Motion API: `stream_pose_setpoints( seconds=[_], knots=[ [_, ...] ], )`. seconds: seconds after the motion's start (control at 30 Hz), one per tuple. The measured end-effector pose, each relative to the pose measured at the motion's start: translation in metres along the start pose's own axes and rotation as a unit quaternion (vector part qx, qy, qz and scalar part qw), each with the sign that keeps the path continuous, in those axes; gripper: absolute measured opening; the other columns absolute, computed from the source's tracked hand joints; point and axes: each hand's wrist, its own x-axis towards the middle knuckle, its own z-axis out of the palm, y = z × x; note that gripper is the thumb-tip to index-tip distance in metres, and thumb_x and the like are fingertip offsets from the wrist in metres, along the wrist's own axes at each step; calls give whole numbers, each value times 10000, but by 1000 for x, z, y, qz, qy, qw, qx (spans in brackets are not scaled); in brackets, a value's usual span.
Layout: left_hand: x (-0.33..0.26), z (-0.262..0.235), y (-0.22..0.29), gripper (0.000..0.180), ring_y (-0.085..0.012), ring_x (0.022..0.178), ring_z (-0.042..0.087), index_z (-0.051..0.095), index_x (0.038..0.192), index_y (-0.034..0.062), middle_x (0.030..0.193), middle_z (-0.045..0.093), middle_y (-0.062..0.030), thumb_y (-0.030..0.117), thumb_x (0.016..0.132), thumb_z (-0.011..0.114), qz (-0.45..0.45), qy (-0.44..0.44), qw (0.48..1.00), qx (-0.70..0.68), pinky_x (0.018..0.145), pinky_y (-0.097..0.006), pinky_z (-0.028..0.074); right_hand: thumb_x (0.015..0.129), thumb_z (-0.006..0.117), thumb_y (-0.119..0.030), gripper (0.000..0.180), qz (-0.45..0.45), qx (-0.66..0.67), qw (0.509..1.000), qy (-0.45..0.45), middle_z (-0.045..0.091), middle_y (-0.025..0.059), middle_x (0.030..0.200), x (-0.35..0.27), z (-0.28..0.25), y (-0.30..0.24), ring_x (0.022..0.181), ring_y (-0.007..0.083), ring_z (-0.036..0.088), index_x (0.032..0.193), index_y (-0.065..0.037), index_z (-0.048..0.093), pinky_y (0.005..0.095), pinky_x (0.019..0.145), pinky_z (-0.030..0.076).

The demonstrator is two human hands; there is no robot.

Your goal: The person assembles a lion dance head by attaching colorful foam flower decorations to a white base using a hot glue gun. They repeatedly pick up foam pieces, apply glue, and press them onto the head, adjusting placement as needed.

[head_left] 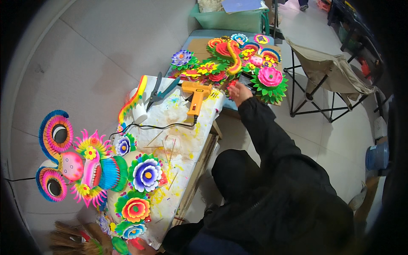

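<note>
My right hand (240, 93), in a black sleeve, reaches to the near edge of a pile of painted paper flowers. Its fingers are bent together at a small red piece (232, 84); the grip is partly hidden. Close by lie a pink flower with green leaves (270, 78) and a curved yellow-red strip (234, 57). At the lower edge, a skin-toned patch (146, 248) beside a dark sleeve appears to be my left hand, its fingers hidden. A colourful dragon-like head (91, 165) with large round eyes sits at the left, followed by a flower-covered body (148, 173).
On the stained white table (170, 140) lie an orange glue gun (197, 97) with a black cord, dark-handled shears (160, 92), a white roll (139, 114) and thin sticks. A folding stool (327, 76) stands right, a straw broom (66, 240) lower left, a green bin (229, 21) behind.
</note>
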Motion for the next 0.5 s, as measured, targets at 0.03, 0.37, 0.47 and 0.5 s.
stream_pose_setpoints(
  seconds=[0.03,0.37,0.47,0.5],
  knots=[
    [3,-2,5,455,-417,1001,553,562,1160,-52,1092,591,-242,282,855,612,31,25,999,-5,871,-475,427,953,500,-302,417,9,-15,1000,21,572,168,1168,21,3,-2,854,238,588,1253,-20,433,305,669,495],
    [17,-28,47,482,-406,991,559,552,1158,-54,1076,591,-235,300,840,624,48,20,998,18,859,-469,435,970,518,-340,324,45,52,997,39,628,76,893,107,17,-10,730,164,620,1060,-30,548,250,611,537],
    [28,-27,47,462,-405,969,567,552,1143,-57,1053,598,-232,290,845,618,80,8,996,-33,845,-464,443,972,522,-306,298,18,43,999,-13,627,84,899,114,8,-8,749,173,617,1061,-22,541,256,627,528],
    [28,-25,48,453,-406,959,571,552,1137,-57,1043,601,-231,285,847,615,111,21,991,-72,841,-461,446,973,521,-299,292,20,39,999,-13,626,85,896,116,6,-6,753,176,615,1058,-21,541,258,633,525]
  ],
)
